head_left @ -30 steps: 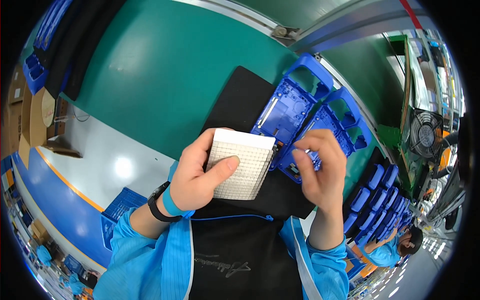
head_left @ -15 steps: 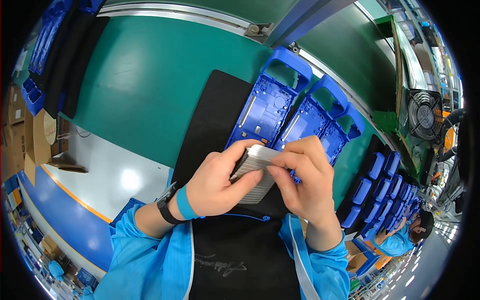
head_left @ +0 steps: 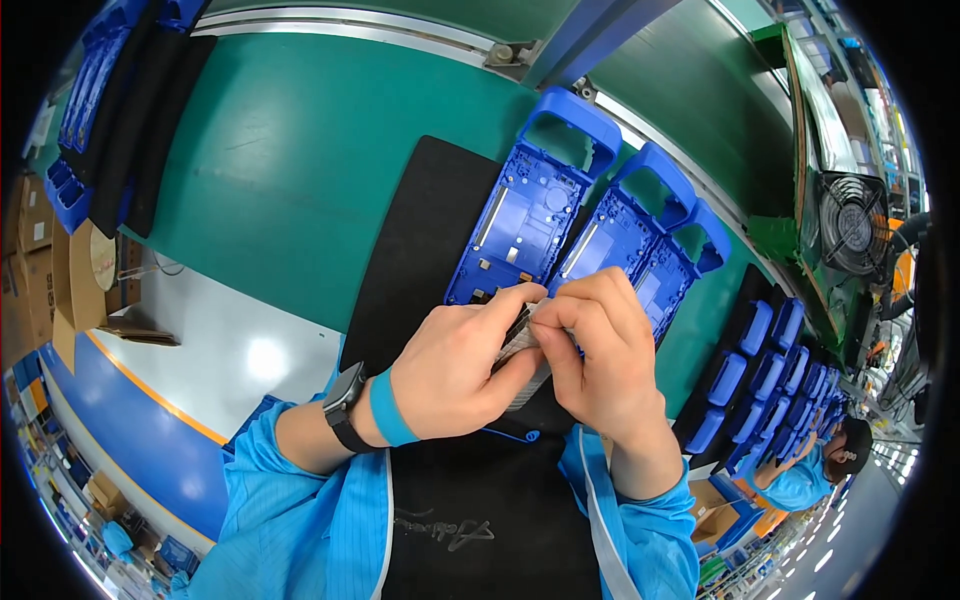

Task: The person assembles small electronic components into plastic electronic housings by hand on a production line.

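Observation:
A stack of thin grey strips or sheets (head_left: 520, 338) is gripped between the thumb and fingers of my left hand (head_left: 440, 365); its exact kind I cannot make out. My right hand (head_left: 605, 370) is closed in a pinch at the stack's upper right edge, and whatever lies between those fingertips is hidden. Just beyond my hands, blue plastic housings with loop handles lie side by side, open side up: a left one (head_left: 525, 215), a middle one (head_left: 607, 245) and a right one (head_left: 662, 285). Small parts show inside them.
The housings lie on a black mat (head_left: 410, 240) over a green tabletop (head_left: 290, 150). More blue housings (head_left: 750, 380) stand in rows at the right, with a co-worker (head_left: 810, 475) beyond. A fan (head_left: 852, 222) and a metal post (head_left: 600, 40) stand at the back.
The stack has turned, so less of its face shows between my hands. My left hand has shifted slightly right, closer to the right hand, which still pinches.

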`<state>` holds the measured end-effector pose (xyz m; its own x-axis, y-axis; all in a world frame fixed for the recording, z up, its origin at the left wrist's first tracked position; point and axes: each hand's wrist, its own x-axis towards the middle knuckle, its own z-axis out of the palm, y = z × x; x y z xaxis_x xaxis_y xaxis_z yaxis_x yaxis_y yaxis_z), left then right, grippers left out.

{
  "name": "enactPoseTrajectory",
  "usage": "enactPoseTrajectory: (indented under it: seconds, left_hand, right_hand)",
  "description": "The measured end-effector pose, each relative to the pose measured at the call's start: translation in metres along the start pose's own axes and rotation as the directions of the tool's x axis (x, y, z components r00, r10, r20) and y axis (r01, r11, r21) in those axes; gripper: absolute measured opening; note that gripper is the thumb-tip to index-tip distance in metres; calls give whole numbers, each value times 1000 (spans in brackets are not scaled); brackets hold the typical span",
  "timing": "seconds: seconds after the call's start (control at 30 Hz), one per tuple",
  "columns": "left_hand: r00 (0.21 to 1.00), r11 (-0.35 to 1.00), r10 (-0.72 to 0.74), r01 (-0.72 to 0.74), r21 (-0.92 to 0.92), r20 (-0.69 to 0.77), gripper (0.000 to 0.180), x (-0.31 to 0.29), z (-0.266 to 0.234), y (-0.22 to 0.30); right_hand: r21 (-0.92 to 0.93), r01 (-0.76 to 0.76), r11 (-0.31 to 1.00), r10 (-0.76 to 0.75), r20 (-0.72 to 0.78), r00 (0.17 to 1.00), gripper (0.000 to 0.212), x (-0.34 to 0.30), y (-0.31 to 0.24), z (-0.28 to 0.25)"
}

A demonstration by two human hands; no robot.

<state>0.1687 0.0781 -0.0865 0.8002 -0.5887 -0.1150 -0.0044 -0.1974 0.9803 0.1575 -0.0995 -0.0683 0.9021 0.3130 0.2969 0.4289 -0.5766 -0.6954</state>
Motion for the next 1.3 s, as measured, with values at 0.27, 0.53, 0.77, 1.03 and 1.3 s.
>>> enactPoseTrajectory:
  seconds: [0.27, 0.53, 0.77, 1.03, 1.3]
  left_hand:
    - [998, 977, -33, 42, -208, 47, 36, 8, 1, -19]
    - [962, 843, -227, 116, -526, -152, 31, -16, -26, -30]
    - [927, 853, -219, 32, -520, -304, 34, -27, -35, -40]
    - [927, 852, -201, 5, -523, -318, 36, -26, -33, -41]
    - [929, 853, -203, 14, -522, -308, 37, -26, -35, -41]
  right_hand:
    - [-71, 206, 976, -205, 14, 979, 29, -12, 5, 3]
    - [-185, -291, 939, 319, 146, 936, 9, -26, 44, -47]
    - [-183, -256, 949, 297, 247, 923, 7, -21, 46, -25]
    - [-254, -247, 935, 315, 277, 908, 5, -18, 49, -15]
    - [-273, -237, 932, 314, 288, 905, 4, -15, 49, -14]
